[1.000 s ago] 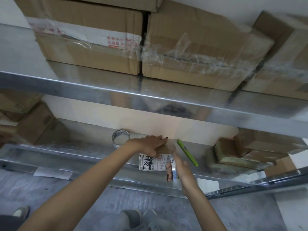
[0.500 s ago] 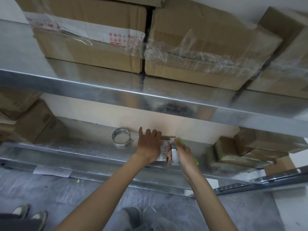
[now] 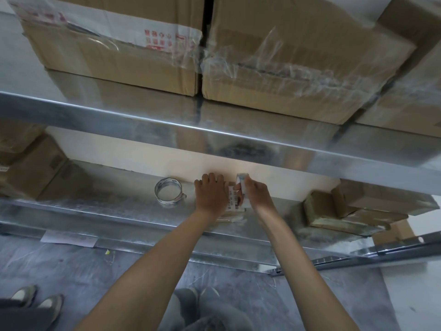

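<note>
A small brown parcel (image 3: 232,217) with a white barcode label (image 3: 235,200) lies on the lower metal shelf (image 3: 119,209). My left hand (image 3: 211,194) lies flat on the parcel's left part, fingers pointing to the wall. My right hand (image 3: 254,194) grips a small white object (image 3: 242,179) over the label's right edge; what it is I cannot tell. The green pen seen earlier is hidden.
A roll of clear tape (image 3: 168,192) stands left of the parcel. Taped cardboard boxes (image 3: 286,58) fill the upper shelf (image 3: 214,134). More boxes (image 3: 346,209) sit at the lower shelf's right and left ends. Another person's shoes (image 3: 35,299) are on the floor, bottom left.
Both hands have moved further in along the shelf with the parcel. My left hand went from its top edge to lying flat over it. My right hand has slid up along the label.
</note>
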A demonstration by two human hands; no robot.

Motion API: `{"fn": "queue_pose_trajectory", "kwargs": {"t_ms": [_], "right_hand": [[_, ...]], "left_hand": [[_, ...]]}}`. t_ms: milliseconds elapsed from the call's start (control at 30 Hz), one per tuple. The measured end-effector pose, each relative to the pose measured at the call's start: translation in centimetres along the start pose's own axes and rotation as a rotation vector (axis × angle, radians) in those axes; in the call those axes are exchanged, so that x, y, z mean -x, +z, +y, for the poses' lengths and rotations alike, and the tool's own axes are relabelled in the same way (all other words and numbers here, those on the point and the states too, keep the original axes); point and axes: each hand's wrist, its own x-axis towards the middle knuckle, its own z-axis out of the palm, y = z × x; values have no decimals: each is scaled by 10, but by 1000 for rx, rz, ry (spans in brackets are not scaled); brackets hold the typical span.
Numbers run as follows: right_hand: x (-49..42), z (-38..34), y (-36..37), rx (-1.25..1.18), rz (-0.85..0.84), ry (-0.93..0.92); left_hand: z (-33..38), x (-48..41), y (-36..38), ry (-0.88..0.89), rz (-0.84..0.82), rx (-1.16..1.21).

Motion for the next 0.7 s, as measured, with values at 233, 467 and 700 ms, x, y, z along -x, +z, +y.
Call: {"fn": "queue_pose_trajectory", "kwargs": {"t_ms": [233, 467, 700], "right_hand": [[19, 12, 6, -174, 72, 58], [41, 26, 2, -269, 49, 92], [46, 39, 9, -321, 26, 175]], "left_hand": [[0, -3, 4, -8, 26, 27], [1, 0, 7, 12, 30, 5], [2, -1, 6, -3, -6, 19]]}}
